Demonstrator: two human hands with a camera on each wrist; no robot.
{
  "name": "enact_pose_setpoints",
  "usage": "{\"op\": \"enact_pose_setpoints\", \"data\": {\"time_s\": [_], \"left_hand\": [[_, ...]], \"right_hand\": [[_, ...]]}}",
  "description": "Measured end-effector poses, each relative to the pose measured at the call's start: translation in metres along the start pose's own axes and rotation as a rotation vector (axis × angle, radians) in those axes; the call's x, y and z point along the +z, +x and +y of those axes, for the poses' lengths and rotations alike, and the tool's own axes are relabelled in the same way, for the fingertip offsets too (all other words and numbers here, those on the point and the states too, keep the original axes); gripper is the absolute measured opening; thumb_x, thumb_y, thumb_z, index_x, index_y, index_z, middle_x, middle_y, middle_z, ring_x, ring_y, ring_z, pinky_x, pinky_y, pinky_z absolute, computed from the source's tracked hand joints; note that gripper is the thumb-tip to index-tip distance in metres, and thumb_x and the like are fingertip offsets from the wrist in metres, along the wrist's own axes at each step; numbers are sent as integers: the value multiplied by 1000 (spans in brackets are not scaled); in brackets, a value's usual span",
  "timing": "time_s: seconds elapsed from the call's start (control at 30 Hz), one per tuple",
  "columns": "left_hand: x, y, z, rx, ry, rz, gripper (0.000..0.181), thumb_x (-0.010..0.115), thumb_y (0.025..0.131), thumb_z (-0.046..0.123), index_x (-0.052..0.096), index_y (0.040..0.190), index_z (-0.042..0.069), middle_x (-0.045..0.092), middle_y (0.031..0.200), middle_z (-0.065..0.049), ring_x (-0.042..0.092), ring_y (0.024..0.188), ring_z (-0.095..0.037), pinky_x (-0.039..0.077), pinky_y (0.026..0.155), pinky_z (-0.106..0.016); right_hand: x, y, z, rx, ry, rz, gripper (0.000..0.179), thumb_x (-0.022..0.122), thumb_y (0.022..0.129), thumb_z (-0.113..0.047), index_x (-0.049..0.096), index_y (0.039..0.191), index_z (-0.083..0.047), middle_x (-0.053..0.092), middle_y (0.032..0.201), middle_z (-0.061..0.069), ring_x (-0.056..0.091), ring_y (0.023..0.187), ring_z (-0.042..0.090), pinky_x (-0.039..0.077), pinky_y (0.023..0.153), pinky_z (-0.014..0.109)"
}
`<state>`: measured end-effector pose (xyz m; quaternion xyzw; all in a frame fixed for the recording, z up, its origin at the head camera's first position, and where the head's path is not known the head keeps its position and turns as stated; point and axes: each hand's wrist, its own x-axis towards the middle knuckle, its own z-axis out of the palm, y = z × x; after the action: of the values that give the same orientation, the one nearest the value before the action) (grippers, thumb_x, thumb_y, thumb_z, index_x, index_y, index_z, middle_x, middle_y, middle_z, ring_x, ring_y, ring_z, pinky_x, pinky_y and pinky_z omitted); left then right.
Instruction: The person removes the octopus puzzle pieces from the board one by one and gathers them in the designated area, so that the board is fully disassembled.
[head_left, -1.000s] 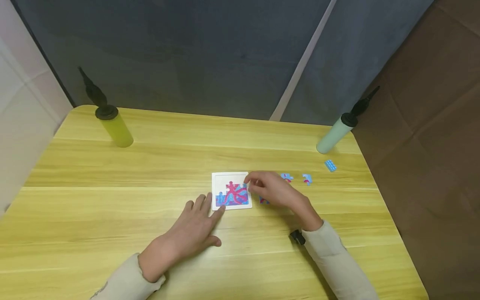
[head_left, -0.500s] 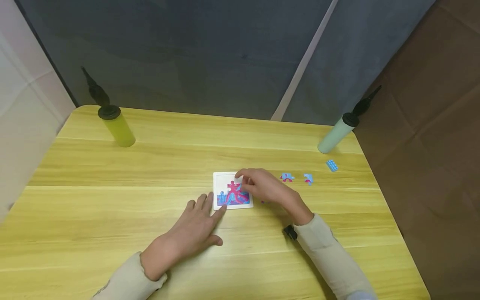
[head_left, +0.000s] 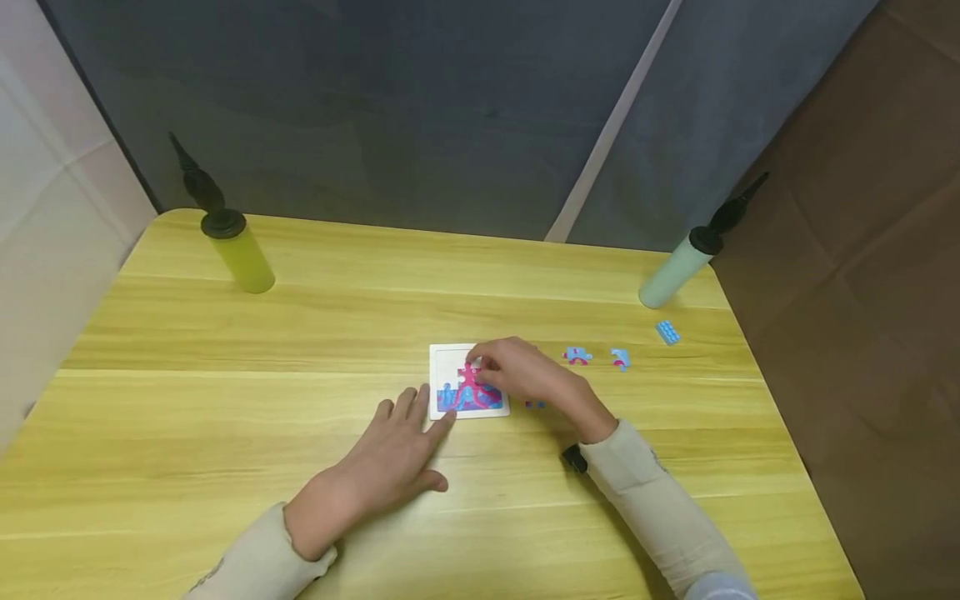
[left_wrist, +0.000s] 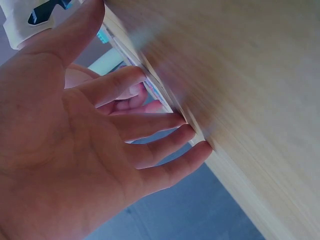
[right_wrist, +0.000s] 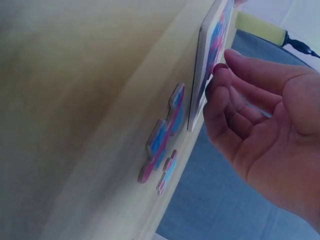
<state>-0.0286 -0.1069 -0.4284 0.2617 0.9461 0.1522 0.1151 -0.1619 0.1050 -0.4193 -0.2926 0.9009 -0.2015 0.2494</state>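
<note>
A white puzzle tray point(head_left: 442, 358) lies on the table, partly filled with a pink octopus picture point(head_left: 468, 396) on blue and purple. My left hand point(head_left: 378, 458) is spread flat, fingertips at the tray's left and lower edge. In the left wrist view its fingers point(left_wrist: 160, 125) look straight. Over the tray's upper right part, my right hand point(head_left: 517, 367) has thumb and forefinger pinched on a small puzzle piece point(right_wrist: 220, 67), mostly hidden by the fingertips. Loose puzzle pieces point(head_left: 577, 356) lie to the right of the tray, one of them partly under the right hand.
Another loose piece point(head_left: 620, 359) lies farther right, with a blue toy brick point(head_left: 667, 332) beyond it. A yellow-green pump bottle point(head_left: 243, 258) stands at the back left and a pale green one point(head_left: 678, 271) at the back right. Dark cloth point(head_left: 375, 108) hangs behind the table.
My right hand has moved left from the tray's right edge to over its upper right part, fingers now lower on the picture. The left hand has stayed at the tray.
</note>
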Motion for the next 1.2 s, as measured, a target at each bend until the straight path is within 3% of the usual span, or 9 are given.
{"op": "enact_pose_setpoints", "data": {"time_s": [0.13, 0.33, 0.67, 0.87, 1.2], "left_hand": [[0, 0, 0, -4, -11, -6, 86, 79, 85, 49, 50, 152, 4, 32, 157, -42, 35, 144, -55, 35, 113, -70], [0, 0, 0, -11, -23, -14, 86, 79, 85, 49, 50, 152, 4, 31, 158, -42, 34, 145, -55, 34, 114, -70], [0, 0, 0, -12, -12, -11, 86, 79, 85, 49, 50, 152, 4, 32, 157, -41, 35, 144, -54, 35, 113, -69], [0, 1, 1, -10, -8, -12, 85, 79, 86, 49, 50, 152, 4, 32, 157, -42, 35, 144, -54, 35, 113, -70], [-1, 0, 1, -15, -20, -10, 85, 79, 86, 48, 50, 152, 4, 32, 157, -42, 35, 144, -55, 35, 113, -69]], "right_hand": [[0, 0, 0, -5, 3, 6, 29, 65, 102, -16, 69, 130, -14, 74, 107, 6, 65, 79, 14, 55, 72, 28], [1, 0, 1, -22, -4, 38, 25, 66, 101, -16, 70, 126, -14, 73, 100, 2, 63, 87, 15, 55, 83, 32], [3, -5, -3, 2, 68, 64, 17, 64, 102, -16, 65, 119, -18, 74, 102, 2, 66, 84, 15, 56, 69, 29], [6, -5, -4, -25, 87, 93, 14, 61, 104, -13, 61, 117, -18, 76, 101, 1, 67, 85, 11, 55, 78, 28], [3, -14, -5, -9, 125, 144, 15, 61, 104, -16, 62, 118, -20, 75, 105, 3, 67, 87, 12, 55, 79, 28]]}}
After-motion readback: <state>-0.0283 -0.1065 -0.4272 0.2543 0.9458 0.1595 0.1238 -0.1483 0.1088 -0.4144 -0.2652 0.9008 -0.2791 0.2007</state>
